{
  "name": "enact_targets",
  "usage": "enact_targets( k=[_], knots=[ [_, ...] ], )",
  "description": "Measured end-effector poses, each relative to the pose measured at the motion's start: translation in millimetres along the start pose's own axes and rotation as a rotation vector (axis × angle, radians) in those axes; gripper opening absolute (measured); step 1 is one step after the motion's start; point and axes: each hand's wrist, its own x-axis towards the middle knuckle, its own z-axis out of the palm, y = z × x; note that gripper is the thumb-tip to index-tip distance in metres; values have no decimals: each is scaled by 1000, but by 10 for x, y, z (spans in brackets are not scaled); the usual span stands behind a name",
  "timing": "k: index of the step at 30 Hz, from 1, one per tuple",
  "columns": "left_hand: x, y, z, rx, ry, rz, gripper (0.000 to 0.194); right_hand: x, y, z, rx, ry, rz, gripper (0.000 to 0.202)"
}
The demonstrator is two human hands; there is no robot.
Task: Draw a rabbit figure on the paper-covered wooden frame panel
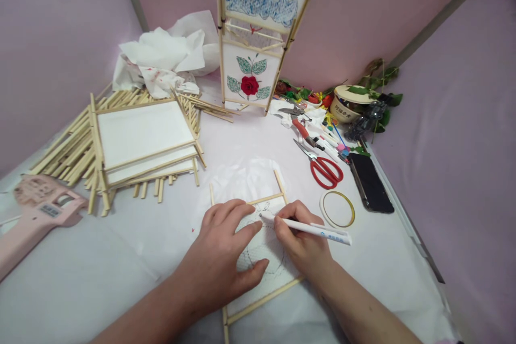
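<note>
A white panel [262,285] in a frame of thin wooden sticks lies flat on the table in front of me. Dotted dark lines on it trace a rounded outline with a small shape at its top. My left hand [226,247] rests on the panel's left part, fingers spread. In my right hand [302,236] a white pen [318,229] is pinched, its tip at the top of the drawing. Both hands cover parts of the frame and the lines.
Framed white panels [145,131] lie on a pile of wooden sticks [72,150]. A pink glue gun [44,220] is at left. Behind stands a decorated panel tower [252,72]. Red scissors [322,169], pliers [301,128], a tape roll [352,215] and a phone [370,183] lie right.
</note>
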Motion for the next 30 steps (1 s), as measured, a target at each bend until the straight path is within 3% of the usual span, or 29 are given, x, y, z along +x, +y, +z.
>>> enact_targets(
  k=[18,30],
  knots=[
    [-6,-4,-10,28,-28,6,35,30,-45,-10,64,18,84,11],
    [-4,83,-54,61,-16,22,30,32,-53,8,83,-3,-3,13]
  ],
)
